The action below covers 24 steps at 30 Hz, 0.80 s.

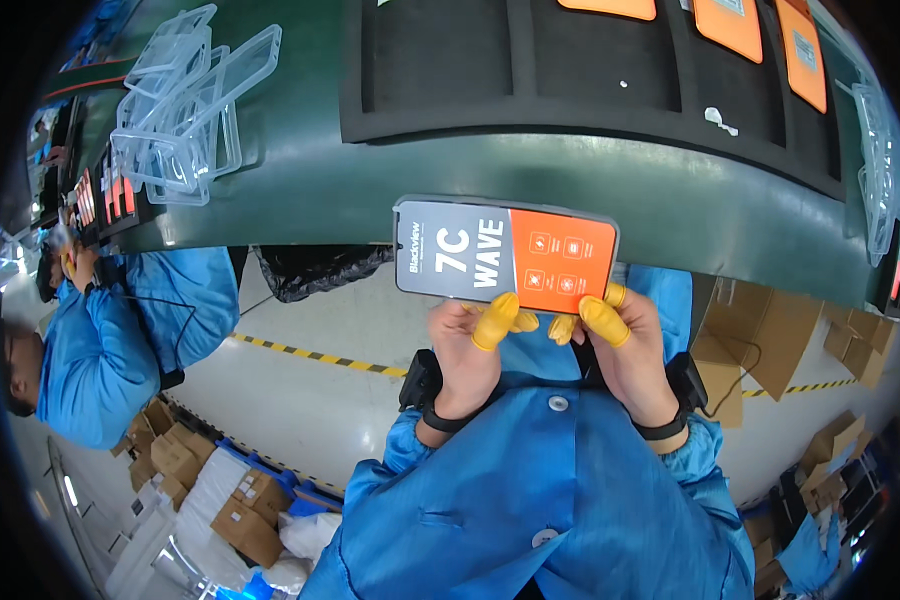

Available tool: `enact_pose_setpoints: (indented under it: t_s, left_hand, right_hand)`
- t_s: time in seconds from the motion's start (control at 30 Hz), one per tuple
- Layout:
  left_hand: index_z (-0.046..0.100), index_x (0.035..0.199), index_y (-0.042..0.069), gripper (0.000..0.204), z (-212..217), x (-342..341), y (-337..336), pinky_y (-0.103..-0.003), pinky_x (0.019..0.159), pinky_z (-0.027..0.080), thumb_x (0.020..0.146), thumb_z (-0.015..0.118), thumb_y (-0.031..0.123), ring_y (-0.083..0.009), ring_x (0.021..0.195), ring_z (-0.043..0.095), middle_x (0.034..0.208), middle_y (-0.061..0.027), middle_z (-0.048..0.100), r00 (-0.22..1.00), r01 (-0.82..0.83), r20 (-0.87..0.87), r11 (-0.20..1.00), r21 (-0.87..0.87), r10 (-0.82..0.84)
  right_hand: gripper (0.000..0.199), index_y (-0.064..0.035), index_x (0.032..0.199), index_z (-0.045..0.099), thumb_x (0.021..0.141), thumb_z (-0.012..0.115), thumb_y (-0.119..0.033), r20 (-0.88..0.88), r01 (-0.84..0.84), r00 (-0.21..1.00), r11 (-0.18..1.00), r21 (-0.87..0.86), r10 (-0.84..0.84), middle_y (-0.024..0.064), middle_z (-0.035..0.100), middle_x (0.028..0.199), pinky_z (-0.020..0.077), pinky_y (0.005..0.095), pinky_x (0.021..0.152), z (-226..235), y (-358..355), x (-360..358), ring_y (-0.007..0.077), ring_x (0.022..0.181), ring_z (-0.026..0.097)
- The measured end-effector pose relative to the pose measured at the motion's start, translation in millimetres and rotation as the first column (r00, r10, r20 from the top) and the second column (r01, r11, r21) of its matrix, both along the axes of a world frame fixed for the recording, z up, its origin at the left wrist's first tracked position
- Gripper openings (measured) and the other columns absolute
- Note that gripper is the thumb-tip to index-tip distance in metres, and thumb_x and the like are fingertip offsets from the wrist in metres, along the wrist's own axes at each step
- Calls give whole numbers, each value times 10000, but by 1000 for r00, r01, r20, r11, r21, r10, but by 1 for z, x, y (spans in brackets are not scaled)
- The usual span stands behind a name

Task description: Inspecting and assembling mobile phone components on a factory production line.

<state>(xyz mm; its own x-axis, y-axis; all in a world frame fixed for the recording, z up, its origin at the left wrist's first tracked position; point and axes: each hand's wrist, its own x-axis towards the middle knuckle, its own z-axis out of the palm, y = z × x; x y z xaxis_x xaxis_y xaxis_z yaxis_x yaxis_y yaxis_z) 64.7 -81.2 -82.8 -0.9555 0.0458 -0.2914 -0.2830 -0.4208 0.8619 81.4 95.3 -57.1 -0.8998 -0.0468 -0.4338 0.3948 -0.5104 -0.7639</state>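
A smartphone (460,250) with a grey and orange printed film on its face lies crosswise between my two hands at the near edge of the green workbench. My left hand (467,350) pinches its lower edge near the middle, a yellow finger cot on the thumb. Yellow cots also cover fingertips of my right hand (630,350), closed on the phone's lower right corner. The fingers behind the phone are partly hidden. Just beyond it sits a black foam tray (590,125) with wide slots, holding several orange-faced phones (727,30) at its far right.
Clear plastic cases (185,110) are heaped on the bench (300,190) at the left, and more clear cases (875,170) stand at the far right. A co-worker in blue (100,350) sits at the left. Cardboard boxes (760,340) stand below the bench at right; a black bag (315,272) hangs under its edge.
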Motion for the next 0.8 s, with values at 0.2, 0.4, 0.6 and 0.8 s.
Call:
enact_pose_setpoints:
  t_s: [0.2, 0.4, 0.6, 0.8]
  left_hand:
    - [647, 964, -51, 112, 2, -1, 4, -306, 640, 559, 913, 673, 46, -207, 698, 701, 814, -128, 701, 1000, 2, -28, 1000, -25, -3]
    - [666, 929, -27, 121, 3, 4, 5, -285, 608, 513, 919, 654, 93, -173, 629, 644, 834, -109, 690, 999, -38, 4, 993, -114, 39]
    - [655, 955, -43, 469, 5, -10, -42, -280, 679, 467, 1018, 491, 392, -151, 759, 616, 885, -115, 718, 958, 281, 88, 950, -135, -271]
    - [670, 917, -33, 433, -27, -29, -76, -284, 672, 442, 955, 540, 379, -167, 762, 606, 877, -127, 694, 962, 273, 47, 940, -203, -269]
  right_hand:
    - [180, 81, 1054, 672, 969, 611, -66, 35, 99, 994, 985, 141, -104, 87, 711, 862, 505, 263, 678, 9, -18, 8, 139, 705, 658]
    - [162, 76, 924, 670, 961, 634, -78, 116, 191, 970, 965, 179, -214, 74, 676, 756, 459, 248, 546, 13, -28, 10, 129, 598, 622]
    - [182, 68, 974, 671, 967, 634, -110, 48, 236, 967, 951, 202, -250, 78, 682, 761, 470, 244, 587, 8, -22, 11, 123, 605, 617]
    - [191, 54, 943, 668, 969, 629, -131, 70, 248, 964, 964, 99, -255, 88, 665, 723, 459, 255, 588, 7, -19, 8, 129, 590, 595]
